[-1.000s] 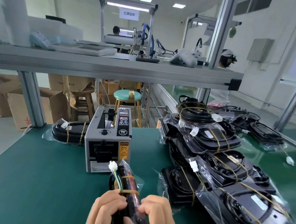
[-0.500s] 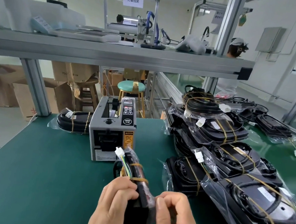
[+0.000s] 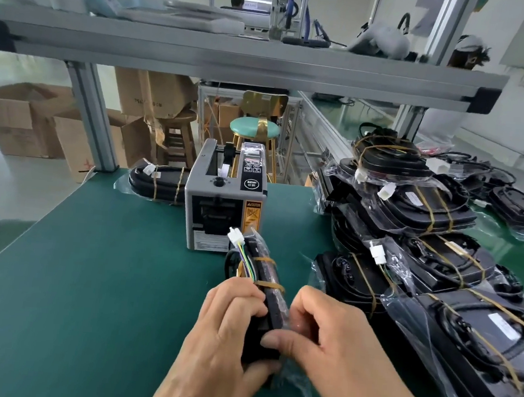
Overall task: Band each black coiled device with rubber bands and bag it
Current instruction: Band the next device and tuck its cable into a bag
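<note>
Black device (image 3: 267,282), tan rubber bands (image 3: 270,285), white connector (image 3: 235,236), green table (image 3: 86,277), grey dispenser (image 3: 223,201).

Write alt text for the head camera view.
The left hand and right hand grip a black coiled device on edge at a green table; it wears two rubber bands and sits in a clear bag. A grey tape dispenser stands behind it, and a pile of bagged devices lies to the right.

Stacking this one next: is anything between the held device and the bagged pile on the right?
Nothing visible: left hand and right hand grip the device; only green mat separates it from the pile.
</note>
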Available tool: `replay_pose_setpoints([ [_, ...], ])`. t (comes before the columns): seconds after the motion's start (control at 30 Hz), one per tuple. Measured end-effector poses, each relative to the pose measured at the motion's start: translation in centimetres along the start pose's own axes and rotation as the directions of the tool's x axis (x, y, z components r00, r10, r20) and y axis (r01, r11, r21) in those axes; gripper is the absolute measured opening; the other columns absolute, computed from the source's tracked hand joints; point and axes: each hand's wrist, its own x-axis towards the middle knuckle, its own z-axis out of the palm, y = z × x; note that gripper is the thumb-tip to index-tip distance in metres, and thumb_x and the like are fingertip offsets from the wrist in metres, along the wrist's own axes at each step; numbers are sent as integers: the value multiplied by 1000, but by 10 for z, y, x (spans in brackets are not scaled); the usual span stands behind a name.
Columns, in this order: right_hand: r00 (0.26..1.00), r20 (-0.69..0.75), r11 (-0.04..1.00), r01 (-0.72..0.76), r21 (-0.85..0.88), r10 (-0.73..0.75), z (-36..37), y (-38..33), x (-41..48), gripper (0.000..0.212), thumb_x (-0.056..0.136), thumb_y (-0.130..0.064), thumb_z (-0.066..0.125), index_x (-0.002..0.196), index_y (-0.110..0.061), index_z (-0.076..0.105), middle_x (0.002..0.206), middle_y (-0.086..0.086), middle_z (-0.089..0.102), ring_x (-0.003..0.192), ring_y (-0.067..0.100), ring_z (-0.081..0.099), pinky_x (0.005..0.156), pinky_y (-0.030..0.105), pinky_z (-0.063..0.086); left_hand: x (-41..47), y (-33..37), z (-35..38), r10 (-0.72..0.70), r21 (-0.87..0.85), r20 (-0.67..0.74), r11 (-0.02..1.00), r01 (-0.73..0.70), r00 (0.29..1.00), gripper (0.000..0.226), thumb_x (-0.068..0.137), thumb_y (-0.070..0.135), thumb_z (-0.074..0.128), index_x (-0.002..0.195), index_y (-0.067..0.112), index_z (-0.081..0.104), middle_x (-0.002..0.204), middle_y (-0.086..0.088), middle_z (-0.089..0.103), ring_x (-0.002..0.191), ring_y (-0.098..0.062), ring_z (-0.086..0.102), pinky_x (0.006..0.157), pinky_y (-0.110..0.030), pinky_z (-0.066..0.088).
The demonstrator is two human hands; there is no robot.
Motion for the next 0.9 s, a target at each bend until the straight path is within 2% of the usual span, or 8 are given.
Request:
replay_pose_setpoints([
  [0.1, 996, 80, 999, 30, 41, -33, -6, 3, 1, 34, 83, -47, 72, 75, -25, 48, 59, -14, 50, 53, 4, 42, 52, 15, 35, -1, -2, -1, 10, 11, 14, 1000, -10, 1000, 62, 52, 26, 85, 103, 21, 49, 122, 15, 46, 119, 4, 41, 94, -2, 34],
  [0.2, 998, 35, 996, 59, 63, -61, -2, 5, 0, 32, 88, -40, 69, 71, -24, 46, 59, -13, 47, 54, 5, 41, 51, 15, 32, -1, -2, -2, 26, 15, 11, 1000, -27, 1000, 62, 52, 25, 85, 102, 19, 49, 120, 14, 46, 119, 4, 39, 97, -3, 32],
  [0.3, 992, -124, 985, 23, 169, -2, 13, 3, -9, 33, 90, -39, 63, 68, -24, 45, 55, -7, 46, 48, 6, 38, 46, 13, 29, 2, -1, -1, 30, 9, -2, 1000, -30, 1000, 59, 54, 24, 84, 101, 19, 48, 118, 14, 46, 118, 4, 39, 98, -4, 32],
  [0.43, 898, -420, 972, -35, 234, 134, 38, 5, -22, 38, 90, -48, 55, 68, -19, 43, 55, 10, 53, 46, 19, 47, 45, 33, 43, 2, 2, 2, 20, -7, -23, 1000, -20, 1000, 56, 57, 16, 85, 99, 17, 49, 116, 15, 46, 115, 1, 41, 95, -5, 34],
  [0.5, 853, -473, 944, -66, 323, 221, 43, 1, -24, 41, 92, -51, 56, 68, -19, 44, 54, 11, 57, 47, 22, 53, 48, 37, 47, 2, 3, 1, 15, -8, -35, 1000, -15, 999, 55, 58, 17, 85, 99, 17, 48, 115, 14, 46, 114, -1, 42, 95, -6, 34],
  [0.67, 914, -359, 927, -47, 371, 190, 30, -7, -25, 45, 84, -65, 50, 75, -21, 51, 59, 12, 55, 51, 24, 51, 50, 36, 46, 0, 1, -1, 9, 8, 7, 1000, -9, 1000, 67, 52, 15, 93, 99, 19, 46, 115, 14, 45, 114, -1, 40, 95, -5, 33],
  [0.73, 946, -297, 952, -32, 304, 127, 14, -10, -20, 51, 79, -76, 47, 80, -26, 54, 64, 2, 57, 52, 11, 50, 50, 17, 40, 0, 1, -1, 9, 17, 26, 1000, -10, 1000, 68, 51, 17, 93, 100, 18, 46, 117, 14, 45, 116, -1, 39, 97, -5, 32],
  [0.9, 973, -18, 973, -227, 44, 228, -10, -8, 1, 39, 62, -62, 77, 80, -32, 61, 81, -19, 65, 68, 1, 60, 65, 13, 46, -1, 1, -1, 5, 23, 42, 1000, -6, 999, 66, 50, 18, 91, 100, 16, 48, 118, 13, 44, 118, 0, 39, 98, -5, 31],
])
